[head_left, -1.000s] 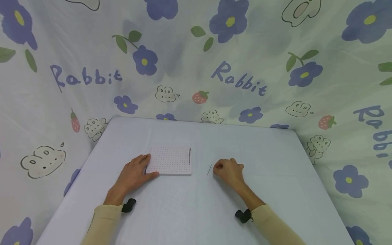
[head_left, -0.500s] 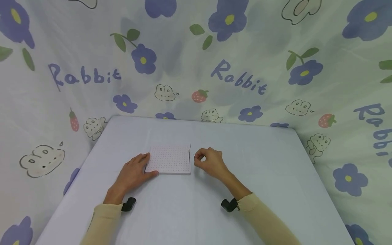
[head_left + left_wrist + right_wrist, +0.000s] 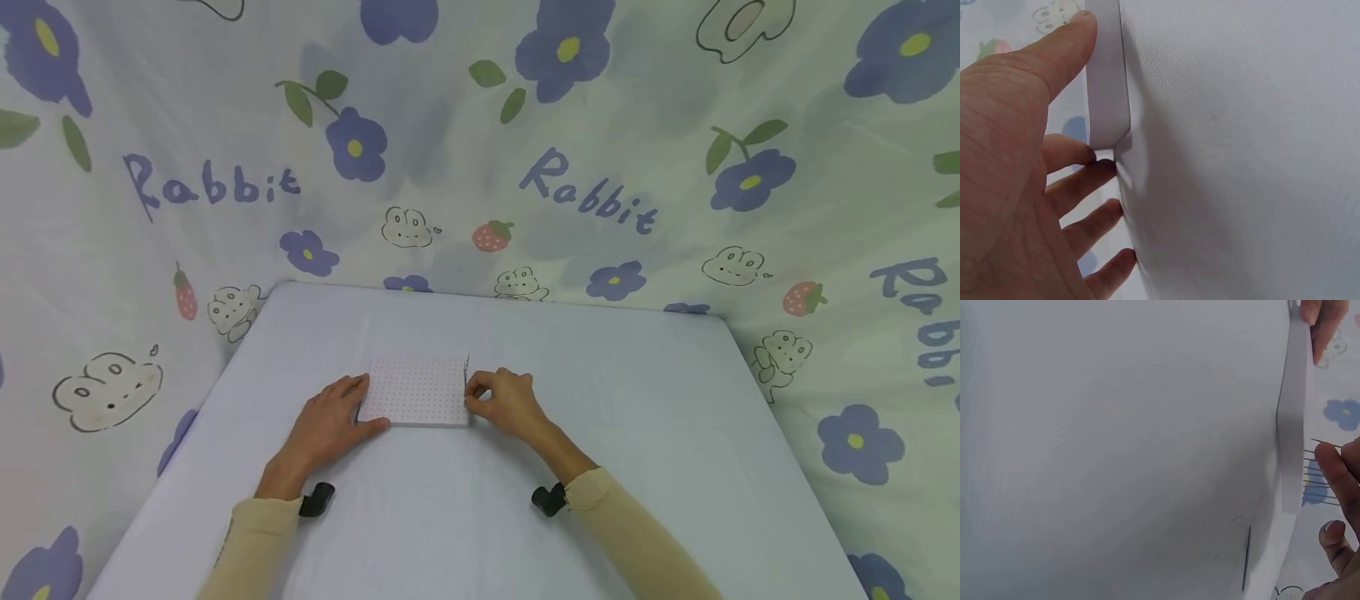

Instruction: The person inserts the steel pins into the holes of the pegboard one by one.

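A white pegboard [image 3: 416, 393] with a grid of small holes lies flat on the table. My left hand [image 3: 322, 429] rests against its left side, thumb on the near edge and fingers spread on the cloth. At the right edge, my right hand [image 3: 510, 404] pinches a thin dark needle [image 3: 1318, 441] between thumb and finger. The needle's tip is close to the board; whether it touches a hole I cannot tell. Several upright needles [image 3: 1319, 482] stand in a row along that edge, partly hidden by my right fingers in the head view.
Another needle [image 3: 1247, 559] lies on the white tablecloth [image 3: 645, 417] beside the board in the right wrist view. Behind the table hangs a patterned curtain [image 3: 450, 150]. Each wrist carries a small black camera [image 3: 550, 500].
My right hand has moved left from the loose needles on the cloth to the board's right edge, carrying a needle. The left hand and the board have stayed put.
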The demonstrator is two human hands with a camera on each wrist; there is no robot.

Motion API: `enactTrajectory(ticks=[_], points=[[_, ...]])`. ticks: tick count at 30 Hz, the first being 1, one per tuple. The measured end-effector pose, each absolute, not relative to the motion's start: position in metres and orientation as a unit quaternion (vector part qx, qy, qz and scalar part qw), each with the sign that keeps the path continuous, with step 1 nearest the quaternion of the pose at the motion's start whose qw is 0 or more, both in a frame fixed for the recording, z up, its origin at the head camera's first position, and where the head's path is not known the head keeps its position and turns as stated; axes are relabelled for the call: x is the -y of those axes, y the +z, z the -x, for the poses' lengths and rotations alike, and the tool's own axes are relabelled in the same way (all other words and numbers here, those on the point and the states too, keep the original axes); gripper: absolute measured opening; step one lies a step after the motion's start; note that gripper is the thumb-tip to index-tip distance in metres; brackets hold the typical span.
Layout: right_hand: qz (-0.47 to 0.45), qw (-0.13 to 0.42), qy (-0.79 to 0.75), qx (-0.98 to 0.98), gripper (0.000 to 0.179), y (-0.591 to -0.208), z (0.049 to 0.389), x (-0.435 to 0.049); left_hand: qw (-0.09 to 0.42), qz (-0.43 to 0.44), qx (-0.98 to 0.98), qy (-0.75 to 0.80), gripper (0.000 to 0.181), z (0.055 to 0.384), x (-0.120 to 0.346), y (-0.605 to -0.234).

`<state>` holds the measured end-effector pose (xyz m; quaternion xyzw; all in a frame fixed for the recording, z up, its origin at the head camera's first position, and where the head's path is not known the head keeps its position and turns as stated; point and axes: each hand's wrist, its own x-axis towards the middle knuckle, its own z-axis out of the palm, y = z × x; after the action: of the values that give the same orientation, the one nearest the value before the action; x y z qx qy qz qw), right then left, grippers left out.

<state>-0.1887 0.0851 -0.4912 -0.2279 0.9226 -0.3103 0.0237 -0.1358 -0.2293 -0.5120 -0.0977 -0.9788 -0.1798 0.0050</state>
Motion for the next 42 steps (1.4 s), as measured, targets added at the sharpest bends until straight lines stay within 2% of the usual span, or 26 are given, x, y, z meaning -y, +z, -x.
enactTrajectory(ticks=[24, 30, 36, 42], points=[[0.219, 0.023, -0.252, -0.942, 0.004, -0.493, 0.188, -0.087, 0.004, 0.101, 0.979, -0.176, 0.092, 0.138, 0.227, -0.51], [0.187, 0.007, -0.259, -0.948, 0.019, -0.486, 0.19, -0.097, 0.006, 0.102, 0.979, -0.175, 0.092, 0.138, 0.228, -0.511], [0.14, -0.047, -0.274, -0.95, 0.043, -0.473, 0.192, -0.112, 0.008, 0.103, 0.979, -0.173, 0.092, 0.138, 0.228, -0.51], [0.085, -0.082, -0.291, -0.949, 0.045, -0.468, 0.189, -0.128, 0.01, 0.106, 0.979, -0.174, 0.092, 0.137, 0.228, -0.509]])
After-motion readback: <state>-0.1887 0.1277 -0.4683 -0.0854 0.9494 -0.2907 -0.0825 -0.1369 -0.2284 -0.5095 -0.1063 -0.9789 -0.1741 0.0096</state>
